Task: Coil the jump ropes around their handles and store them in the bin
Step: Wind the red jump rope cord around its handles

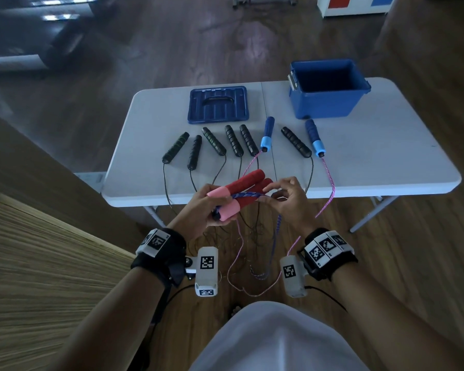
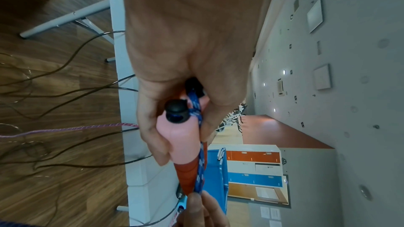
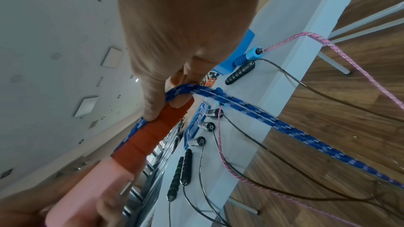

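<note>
- Right now my left hand (image 1: 212,207) grips both red handles (image 1: 241,183) together at their pink ends, at centre frame, in front of the table (image 1: 359,162).
- My right hand (image 1: 287,202) pinches the blue rope (image 1: 245,195) against the grips.
- The rope looks limp, light and likely to slip; I'd hold it close to the handles, keeping tension.
- The bin (image 1: 330,89) waits open, upper right.

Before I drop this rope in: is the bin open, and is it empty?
Open: the bin has no lid on; the lid lies flat on the table beside it. The dark inside shows no ropes.
</note>
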